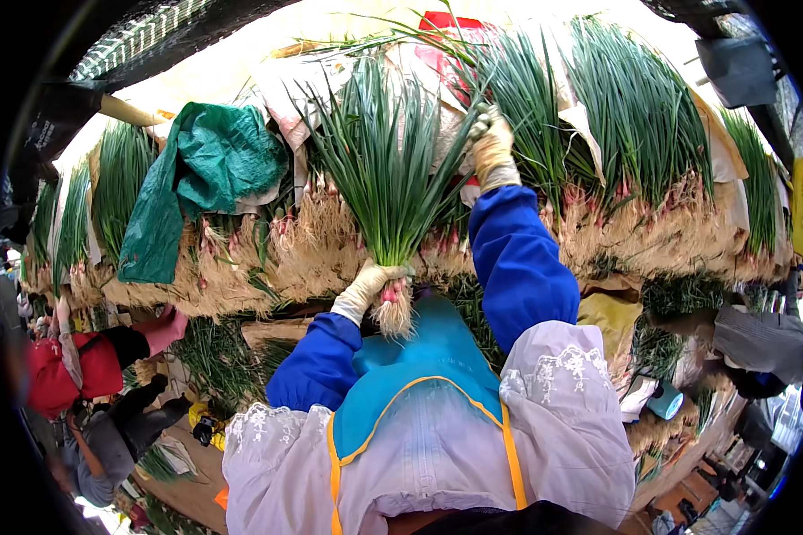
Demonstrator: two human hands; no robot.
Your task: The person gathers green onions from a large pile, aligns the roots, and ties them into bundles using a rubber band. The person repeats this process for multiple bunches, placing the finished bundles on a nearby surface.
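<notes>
A fanned bunch of green onions [391,167] stands upright before my chest, its pinkish bulbs and pale roots at the bottom. My left hand [369,284], in a cream glove, is closed around the stems just above those bulbs. At the upper right of the bunch, my gloved right hand [492,137] grips some of its outer leaves, with the fingertips partly hidden. Behind the bunch, more green onions [632,127] lie in a long row, roots towards me. A teal apron [415,401] covers my front below the hands.
A crumpled green woven sheet [201,174] lies over the row at left. Pale sacking [301,93] and a red bag [448,47] are behind. Loose green leaves [217,361] litter the ground. People in red [94,368] and grey [100,435] are at left, another person [763,341] at right.
</notes>
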